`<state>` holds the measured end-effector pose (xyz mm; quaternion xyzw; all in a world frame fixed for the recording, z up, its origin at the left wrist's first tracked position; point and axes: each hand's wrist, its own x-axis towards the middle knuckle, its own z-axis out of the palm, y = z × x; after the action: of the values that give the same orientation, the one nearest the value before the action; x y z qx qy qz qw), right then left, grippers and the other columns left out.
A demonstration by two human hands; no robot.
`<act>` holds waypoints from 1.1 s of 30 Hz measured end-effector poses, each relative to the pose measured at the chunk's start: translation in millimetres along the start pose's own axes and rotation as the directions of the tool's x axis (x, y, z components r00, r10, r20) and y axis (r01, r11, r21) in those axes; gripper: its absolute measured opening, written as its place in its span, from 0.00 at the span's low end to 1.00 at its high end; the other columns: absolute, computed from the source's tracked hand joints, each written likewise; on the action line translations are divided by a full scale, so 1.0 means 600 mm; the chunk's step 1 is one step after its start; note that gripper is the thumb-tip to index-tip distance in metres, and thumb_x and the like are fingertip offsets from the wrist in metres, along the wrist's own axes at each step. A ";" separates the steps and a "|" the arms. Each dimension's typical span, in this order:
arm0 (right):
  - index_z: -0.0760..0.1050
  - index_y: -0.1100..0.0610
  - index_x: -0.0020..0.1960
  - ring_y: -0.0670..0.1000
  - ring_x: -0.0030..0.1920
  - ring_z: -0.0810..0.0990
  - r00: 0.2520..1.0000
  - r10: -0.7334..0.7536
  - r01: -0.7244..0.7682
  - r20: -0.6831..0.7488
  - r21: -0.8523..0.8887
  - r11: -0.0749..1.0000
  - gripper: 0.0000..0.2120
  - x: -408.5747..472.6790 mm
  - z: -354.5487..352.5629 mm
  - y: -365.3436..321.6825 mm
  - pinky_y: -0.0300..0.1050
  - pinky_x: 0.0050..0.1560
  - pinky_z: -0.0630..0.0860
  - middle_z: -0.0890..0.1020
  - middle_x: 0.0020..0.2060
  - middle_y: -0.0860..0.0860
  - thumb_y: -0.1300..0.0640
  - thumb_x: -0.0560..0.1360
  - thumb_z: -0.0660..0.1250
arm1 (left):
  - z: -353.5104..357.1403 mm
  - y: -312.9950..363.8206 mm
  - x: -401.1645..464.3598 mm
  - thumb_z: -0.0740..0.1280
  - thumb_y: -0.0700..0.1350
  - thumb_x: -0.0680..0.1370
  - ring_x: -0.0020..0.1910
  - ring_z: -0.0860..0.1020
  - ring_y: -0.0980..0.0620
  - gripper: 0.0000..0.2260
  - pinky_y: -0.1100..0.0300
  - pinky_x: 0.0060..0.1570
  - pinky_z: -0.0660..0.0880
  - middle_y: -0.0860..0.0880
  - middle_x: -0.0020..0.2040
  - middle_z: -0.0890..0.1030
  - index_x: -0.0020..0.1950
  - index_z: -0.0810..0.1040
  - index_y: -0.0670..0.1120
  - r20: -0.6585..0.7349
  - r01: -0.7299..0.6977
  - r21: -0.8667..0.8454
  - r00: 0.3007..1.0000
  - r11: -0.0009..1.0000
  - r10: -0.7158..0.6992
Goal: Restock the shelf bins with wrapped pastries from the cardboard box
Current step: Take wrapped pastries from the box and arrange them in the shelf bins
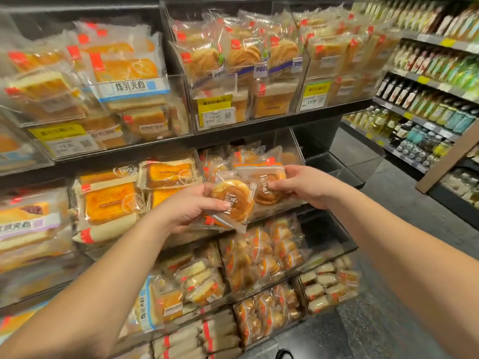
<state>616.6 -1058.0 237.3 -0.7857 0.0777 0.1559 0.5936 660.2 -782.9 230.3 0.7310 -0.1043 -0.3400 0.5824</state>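
There is only one view, from a wide-angle camera worn on the person's head. It looks forward and slightly down at tiers of clear plastic shelf bins [181,104] filled with wrapped pastries, standing close, within arm's reach. Both bare forearms enter from the bottom edge (the left hand [190,207] and the right hand [304,185] meet near the centre). At the right edge, a farther shelf of glass and plastic bottles [425,99] curves away.
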 end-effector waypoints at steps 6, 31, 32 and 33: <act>0.76 0.48 0.63 0.48 0.52 0.84 0.998 -0.058 0.037 -0.030 -0.475 0.879 0.23 0.069 -0.097 -0.047 0.52 0.61 0.78 0.85 0.51 0.46 0.48 0.71 0.77 | -0.002 0.100 0.041 0.77 0.54 0.71 0.49 0.78 0.53 0.26 0.59 0.46 0.73 0.53 0.54 0.79 0.64 0.71 0.50 -0.264 0.058 0.680 0.949 0.731 0.170; 0.67 0.50 0.74 0.49 0.55 0.77 0.950 -0.179 0.306 0.256 -0.879 0.365 0.30 0.219 -0.126 -0.038 0.41 0.53 0.74 0.79 0.60 0.49 0.52 0.74 0.74 | 0.066 0.037 0.193 0.70 0.44 0.77 0.57 0.78 0.46 0.17 0.55 0.47 0.73 0.47 0.61 0.79 0.64 0.71 0.48 -0.222 0.220 0.974 0.975 0.059 0.032; 0.67 0.51 0.74 0.50 0.58 0.78 0.947 -0.172 0.315 0.270 -0.883 0.347 0.30 0.223 -0.121 -0.037 0.43 0.55 0.75 0.79 0.61 0.50 0.53 0.74 0.73 | 0.065 0.039 0.192 0.70 0.44 0.77 0.57 0.78 0.46 0.17 0.56 0.47 0.73 0.47 0.61 0.79 0.65 0.71 0.48 -0.224 0.223 0.974 0.974 0.046 0.025; 0.67 0.52 0.74 0.51 0.60 0.78 0.944 -0.169 0.325 0.284 -0.887 0.326 0.30 0.228 -0.115 -0.037 0.44 0.57 0.76 0.79 0.62 0.50 0.53 0.75 0.73 | 0.064 0.039 0.193 0.69 0.44 0.77 0.58 0.78 0.46 0.18 0.56 0.48 0.74 0.47 0.61 0.79 0.66 0.71 0.48 -0.229 0.228 0.973 0.973 0.037 0.022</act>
<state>762.7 -1109.2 228.4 -0.9709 -0.1854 0.1343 0.0707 728.8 -883.1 205.3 0.9624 -0.2037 -0.1469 -0.1037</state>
